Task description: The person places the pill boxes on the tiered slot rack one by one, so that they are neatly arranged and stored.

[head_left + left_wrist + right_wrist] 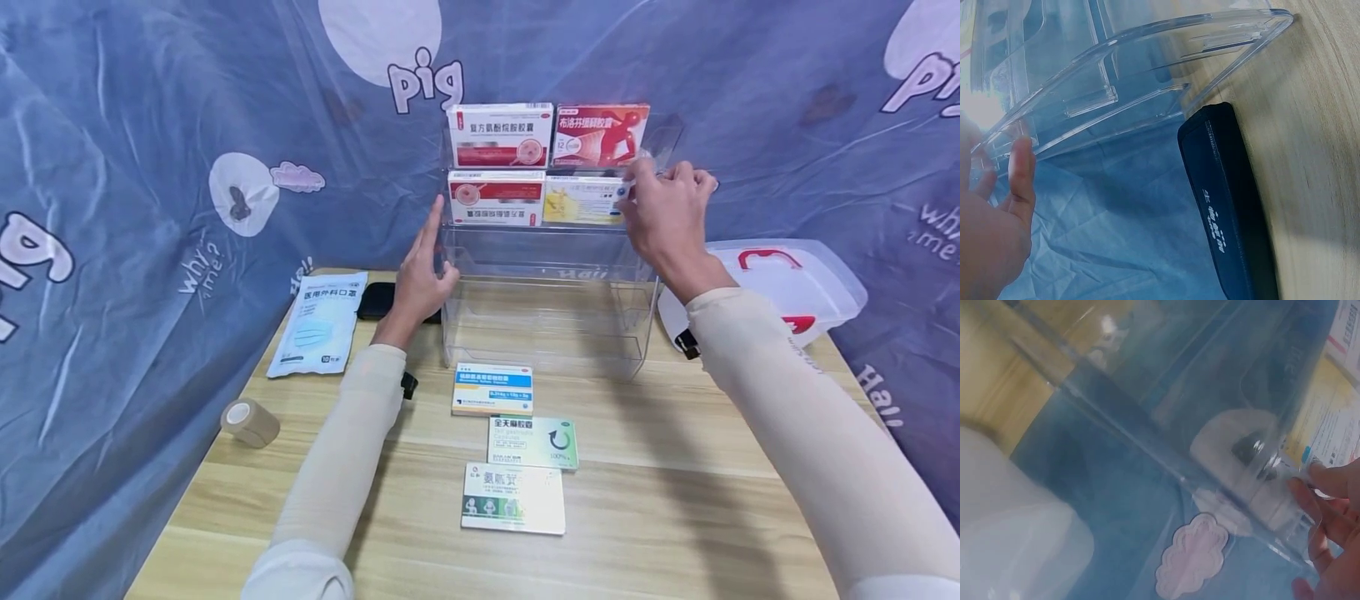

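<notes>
Here, the right grip [670, 218] pinches the yellow box [583, 202] on the clear rack [540, 243].

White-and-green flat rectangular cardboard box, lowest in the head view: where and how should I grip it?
I'd pinch the white-and-green box by its left and right short ends, from above: it lies flat with both ends free, while its far long edge runs close to the white-and-pale-green cardboard box, probably leaving little finger room.

Yellow-and-white box [579, 202], blue lettered cloth [540, 50]
</notes>
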`<state>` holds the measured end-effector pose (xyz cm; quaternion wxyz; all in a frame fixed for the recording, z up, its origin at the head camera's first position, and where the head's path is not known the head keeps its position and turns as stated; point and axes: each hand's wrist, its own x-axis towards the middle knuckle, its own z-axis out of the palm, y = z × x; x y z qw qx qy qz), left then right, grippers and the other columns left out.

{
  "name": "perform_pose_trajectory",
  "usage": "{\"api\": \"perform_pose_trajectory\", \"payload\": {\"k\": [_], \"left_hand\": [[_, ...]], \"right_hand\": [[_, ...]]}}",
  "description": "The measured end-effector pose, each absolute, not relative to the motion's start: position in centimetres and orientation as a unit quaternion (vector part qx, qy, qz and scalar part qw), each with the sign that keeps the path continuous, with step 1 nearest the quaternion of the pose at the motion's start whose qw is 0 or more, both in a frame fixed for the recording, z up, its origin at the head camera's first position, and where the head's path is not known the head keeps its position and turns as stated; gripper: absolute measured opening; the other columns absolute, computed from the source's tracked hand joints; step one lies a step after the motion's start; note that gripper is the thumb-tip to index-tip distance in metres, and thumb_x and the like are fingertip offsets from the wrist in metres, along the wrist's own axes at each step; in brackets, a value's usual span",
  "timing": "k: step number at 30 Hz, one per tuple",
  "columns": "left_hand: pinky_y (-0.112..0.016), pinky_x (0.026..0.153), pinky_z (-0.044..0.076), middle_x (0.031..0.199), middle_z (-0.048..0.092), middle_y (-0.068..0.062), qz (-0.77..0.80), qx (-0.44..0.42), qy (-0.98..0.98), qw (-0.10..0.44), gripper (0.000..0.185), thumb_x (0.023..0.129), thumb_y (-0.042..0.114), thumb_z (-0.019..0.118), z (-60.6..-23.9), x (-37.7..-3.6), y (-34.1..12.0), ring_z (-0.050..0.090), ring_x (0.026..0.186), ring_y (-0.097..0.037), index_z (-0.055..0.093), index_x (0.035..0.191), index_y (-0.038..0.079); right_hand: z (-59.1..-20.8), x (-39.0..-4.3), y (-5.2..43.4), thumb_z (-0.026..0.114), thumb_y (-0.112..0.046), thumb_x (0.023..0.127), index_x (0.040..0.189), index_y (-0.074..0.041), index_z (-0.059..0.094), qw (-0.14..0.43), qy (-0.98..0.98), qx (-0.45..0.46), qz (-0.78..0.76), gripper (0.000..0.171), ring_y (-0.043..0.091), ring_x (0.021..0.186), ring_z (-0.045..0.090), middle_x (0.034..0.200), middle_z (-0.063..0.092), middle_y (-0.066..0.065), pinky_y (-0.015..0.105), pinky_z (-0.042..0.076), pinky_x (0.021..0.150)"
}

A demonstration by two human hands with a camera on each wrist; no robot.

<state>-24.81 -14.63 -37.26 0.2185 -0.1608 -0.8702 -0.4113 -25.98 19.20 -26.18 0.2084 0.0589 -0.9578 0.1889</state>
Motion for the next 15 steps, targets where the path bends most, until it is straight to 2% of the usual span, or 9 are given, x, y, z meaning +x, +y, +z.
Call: {"api": "perform_pose_trajectory", "payload": {"k": [2,4,9,12,15], "left_hand": [[-0.045,0.079,0.051,0.181,0.025,0.0,-0.413,-0.161,-0.869,0.22,0.101,0.093,0.001,0.058,-37.4,-24.8,-14.6,0.064,0.127,-0.036,0.011,0.175,0.035],[-0.045,0.078,0.051,0.181,0.025,0.0,-0.412,-0.161,-0.869,0.222,0.101,0.093,0.001,0.058,-37.6,-24.9,-14.7,0.064,0.126,-0.035,0.011,0.175,0.035],[-0.044,0.079,0.052,0.181,0.024,0.001,-0.41,-0.168,-0.868,0.224,0.1,0.093,0.002,0.059,-37.8,-25.1,-14.6,0.064,0.126,-0.034,0.01,0.175,0.035],[-0.045,0.082,0.054,0.181,0.024,0.001,-0.411,-0.169,-0.867,0.227,0.1,0.093,0.002,0.059,-37.7,-25.1,-14.6,0.063,0.127,-0.034,0.011,0.175,0.034],[-0.046,0.083,0.054,0.181,0.024,0.001,-0.412,-0.168,-0.866,0.229,0.1,0.093,0.001,0.059,-37.7,-25.0,-14.6,0.063,0.128,-0.034,0.011,0.175,0.033]], "right_hand": [[-26.4,-26.1,18.8,0.059,-0.012,0.105,0.137,-0.005,0.057,0.204,-0.961,0.057,0.179,0.032,0.053,0.127,0.051,0.122,0.071,0.034,0.064,0.014,0.127],[-26.6,-26.1,18.5,0.058,-0.013,0.106,0.141,-0.006,0.054,0.197,-0.964,0.057,0.169,0.036,0.055,0.133,0.05,0.132,0.066,0.035,0.066,0.016,0.125],[-26.9,-25.3,18.8,0.059,-0.019,0.105,0.159,-0.013,0.046,0.192,-0.966,0.069,0.158,0.055,0.055,0.142,0.04,0.152,0.047,0.032,0.07,0.019,0.123],[-27.5,-24.2,19.1,0.063,-0.014,0.102,0.162,-0.016,0.041,0.221,-0.956,0.096,0.167,0.064,0.053,0.145,0.036,0.152,0.042,0.032,0.07,0.018,0.125],[-28.6,-22.5,19.1,0.067,-0.008,0.097,0.16,-0.013,0.043,0.258,-0.939,0.131,0.188,0.067,0.053,0.145,0.038,0.153,0.042,0.032,0.069,0.021,0.127]]}}
